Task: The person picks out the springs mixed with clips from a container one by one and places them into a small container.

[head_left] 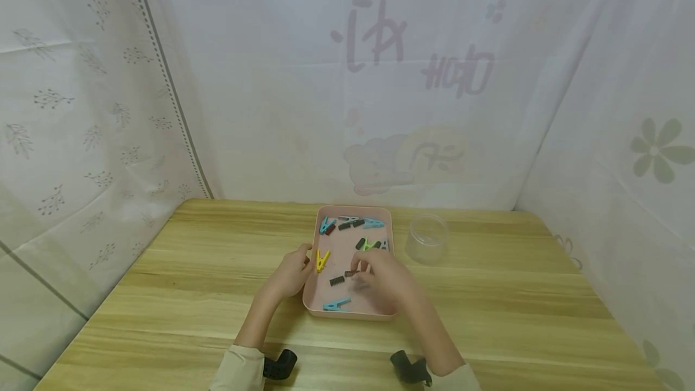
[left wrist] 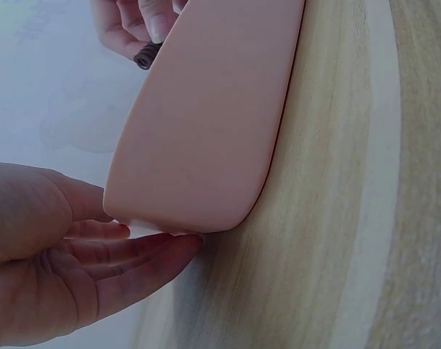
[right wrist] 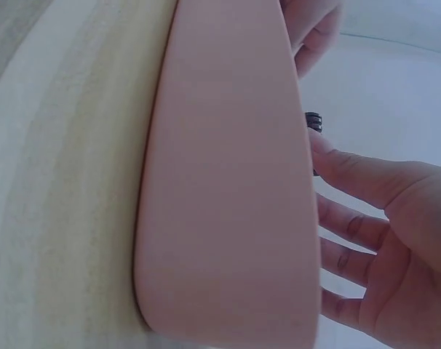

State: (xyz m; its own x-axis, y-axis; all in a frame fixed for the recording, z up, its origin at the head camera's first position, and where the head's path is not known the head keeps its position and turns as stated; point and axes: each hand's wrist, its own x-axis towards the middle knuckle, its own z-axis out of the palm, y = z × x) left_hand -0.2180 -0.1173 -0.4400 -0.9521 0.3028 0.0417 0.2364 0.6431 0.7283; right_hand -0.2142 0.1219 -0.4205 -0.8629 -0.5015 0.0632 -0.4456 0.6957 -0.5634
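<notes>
Pink tray [head_left: 343,258] sits on the wooden table [head_left: 499,318], its left edge gripped by the left hand [head_left: 290,274]; over it, the right hand [head_left: 383,271] pinches a dark clip [head_left: 349,273] (a yellow peg [head_left: 321,262] lies inside).

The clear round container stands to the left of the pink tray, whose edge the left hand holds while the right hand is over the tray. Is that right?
No: the clear round container stands to the right of the pink tray, as the head view shows. The left hand does hold the tray's edge, with the right hand over the tray.
</notes>
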